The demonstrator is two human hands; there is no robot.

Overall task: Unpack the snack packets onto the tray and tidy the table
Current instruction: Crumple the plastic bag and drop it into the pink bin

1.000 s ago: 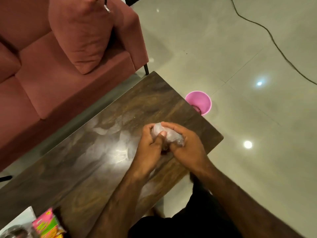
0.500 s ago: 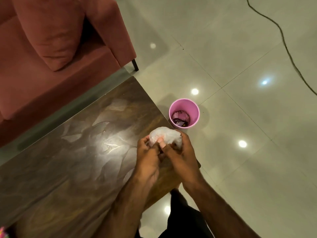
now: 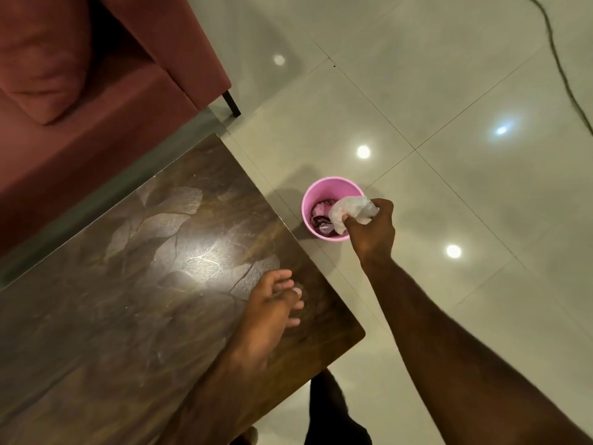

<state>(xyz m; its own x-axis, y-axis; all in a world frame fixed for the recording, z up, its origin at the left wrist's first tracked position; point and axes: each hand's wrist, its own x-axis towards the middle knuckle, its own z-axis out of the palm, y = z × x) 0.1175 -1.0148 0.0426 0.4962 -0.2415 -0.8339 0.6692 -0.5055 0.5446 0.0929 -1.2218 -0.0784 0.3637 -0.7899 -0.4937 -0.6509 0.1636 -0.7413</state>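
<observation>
My right hand (image 3: pixel 372 231) is stretched out past the table's corner and grips a crumpled clear plastic bag (image 3: pixel 351 208), holding it over the mouth of a small pink bin (image 3: pixel 324 187) on the floor. Dark and pale wrappers lie inside the bin. My left hand (image 3: pixel 272 308) rests near the right edge of the dark wooden table (image 3: pixel 144 284), fingers loosely spread, holding nothing. No snack packets or tray are in view.
A maroon sofa (image 3: pixel 112 101) with a cushion (image 3: pixel 41 59) stands behind the table, one black leg (image 3: pixel 231 103) showing. The glossy tiled floor (image 3: pixel 449 91) reflects ceiling lights. A dark cable (image 3: pixel 560 64) runs along the floor at the far right.
Both hands were squeezing the plastic bag together over the table. Now my right hand alone has carried it out over the pink bin, and my left hand has let go and dropped to the table.
</observation>
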